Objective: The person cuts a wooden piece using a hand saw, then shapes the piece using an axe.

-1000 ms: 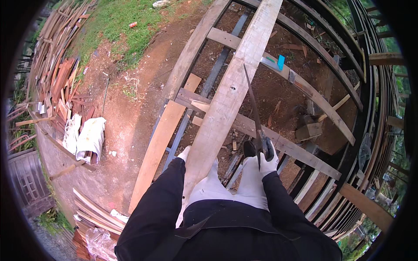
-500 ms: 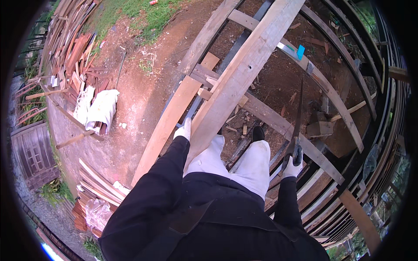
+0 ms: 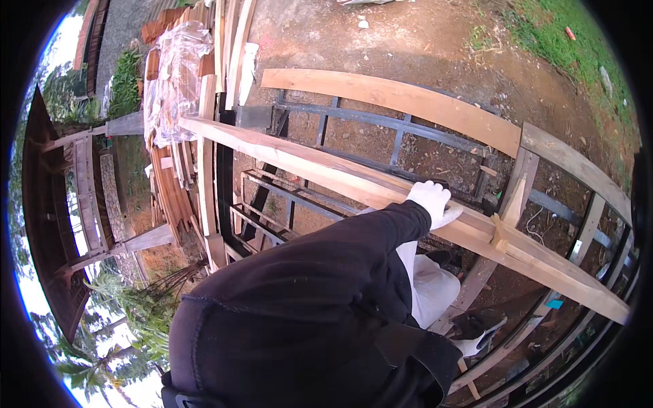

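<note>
A long pale wooden plank point(image 3: 306, 166) runs from the upper left down to the lower right across a timber frame. My left hand point(image 3: 430, 202), in a white glove, grips the plank's upper edge about midway along, at the end of my black sleeve. My right hand point(image 3: 471, 345), also gloved in white, is low at my right side and mostly hidden behind my body. It holds the dark handle of the handsaw point(image 3: 490, 322), whose blade is out of sight. My pale trousers point(image 3: 432, 285) and a black shoe point(image 3: 443, 257) show below the plank.
A second, curved plank point(image 3: 408, 102) lies beyond over a dark metal frame point(image 3: 340, 115). Stacked timber under clear plastic sheet point(image 3: 173, 75) stands at the upper left. Red dirt point(image 3: 408, 34) and grass point(image 3: 571, 27) lie beyond. Frame beams point(image 3: 578, 163) cross at the right.
My head and body have turned sharply, so the plank now runs across the view. My left hand has stayed on the plank. My right hand with the saw has dropped low behind my side.
</note>
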`<action>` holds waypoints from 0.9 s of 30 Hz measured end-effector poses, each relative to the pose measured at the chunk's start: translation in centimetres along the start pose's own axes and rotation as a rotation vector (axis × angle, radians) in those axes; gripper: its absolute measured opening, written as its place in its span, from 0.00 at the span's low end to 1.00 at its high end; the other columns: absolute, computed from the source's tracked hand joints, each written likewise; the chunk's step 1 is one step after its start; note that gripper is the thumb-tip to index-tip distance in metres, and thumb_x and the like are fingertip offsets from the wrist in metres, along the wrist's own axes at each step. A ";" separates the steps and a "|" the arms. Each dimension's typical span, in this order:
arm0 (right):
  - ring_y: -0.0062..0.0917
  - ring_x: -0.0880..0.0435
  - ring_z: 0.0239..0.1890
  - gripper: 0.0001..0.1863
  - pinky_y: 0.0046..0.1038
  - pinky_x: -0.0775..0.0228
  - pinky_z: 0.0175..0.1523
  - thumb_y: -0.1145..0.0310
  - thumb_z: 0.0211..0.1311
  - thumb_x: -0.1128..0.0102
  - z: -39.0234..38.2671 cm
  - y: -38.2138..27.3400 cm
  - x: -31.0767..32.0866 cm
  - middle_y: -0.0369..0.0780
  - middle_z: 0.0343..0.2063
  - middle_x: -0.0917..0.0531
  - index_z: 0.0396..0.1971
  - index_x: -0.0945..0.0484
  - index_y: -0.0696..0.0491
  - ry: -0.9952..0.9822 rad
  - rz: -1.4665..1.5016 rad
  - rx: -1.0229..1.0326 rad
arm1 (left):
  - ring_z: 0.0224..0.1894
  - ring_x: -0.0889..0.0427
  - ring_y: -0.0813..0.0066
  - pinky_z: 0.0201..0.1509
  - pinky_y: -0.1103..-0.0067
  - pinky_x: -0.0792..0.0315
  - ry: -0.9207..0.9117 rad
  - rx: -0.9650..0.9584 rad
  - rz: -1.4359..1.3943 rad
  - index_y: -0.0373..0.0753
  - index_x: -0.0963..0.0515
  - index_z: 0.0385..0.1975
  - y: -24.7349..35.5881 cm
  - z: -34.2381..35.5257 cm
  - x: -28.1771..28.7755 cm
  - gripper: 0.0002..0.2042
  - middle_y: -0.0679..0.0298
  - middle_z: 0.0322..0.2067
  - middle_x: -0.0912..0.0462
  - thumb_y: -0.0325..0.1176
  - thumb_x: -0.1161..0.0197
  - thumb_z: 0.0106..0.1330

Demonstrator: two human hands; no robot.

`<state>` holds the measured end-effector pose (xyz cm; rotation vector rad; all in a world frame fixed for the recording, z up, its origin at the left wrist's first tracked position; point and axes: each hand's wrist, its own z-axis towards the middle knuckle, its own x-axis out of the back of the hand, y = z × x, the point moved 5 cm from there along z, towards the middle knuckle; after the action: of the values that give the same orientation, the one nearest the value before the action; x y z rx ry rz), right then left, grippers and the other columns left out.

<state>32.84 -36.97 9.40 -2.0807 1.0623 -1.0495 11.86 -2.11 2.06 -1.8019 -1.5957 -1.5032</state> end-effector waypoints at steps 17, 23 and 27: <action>0.30 0.15 0.44 0.32 0.33 0.19 0.52 0.81 0.57 0.43 -1.3 4.0 11.7 0.44 0.53 0.18 0.66 0.29 0.58 0.232 0.450 0.014 | 0.44 0.15 0.48 0.52 0.59 0.23 0.001 0.124 0.145 0.40 0.15 0.34 0.8 -0.3 -2.0 0.24 0.50 0.39 0.13 0.54 0.51 0.74; 0.31 0.19 0.55 0.32 0.33 0.28 0.63 0.75 0.59 0.42 -3.1 -0.3 8.4 0.43 0.59 0.21 0.67 0.30 0.59 0.071 0.187 0.126 | 0.43 0.14 0.49 0.54 0.60 0.24 0.070 0.118 0.196 0.40 0.15 0.36 -0.8 -0.6 -2.7 0.23 0.51 0.36 0.13 0.52 0.51 0.74; 0.33 0.19 0.55 0.31 0.32 0.24 0.59 0.74 0.60 0.45 -2.8 0.1 6.2 0.46 0.59 0.21 0.67 0.30 0.61 -0.071 0.159 0.099 | 0.42 0.14 0.52 0.52 0.61 0.24 0.079 0.139 0.216 0.41 0.16 0.33 -0.8 -0.7 -3.2 0.22 0.52 0.37 0.12 0.52 0.50 0.74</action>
<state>32.76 -42.65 13.21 -1.9074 1.0982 -0.9248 11.39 -4.09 -0.65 -1.7526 -1.3829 -1.3165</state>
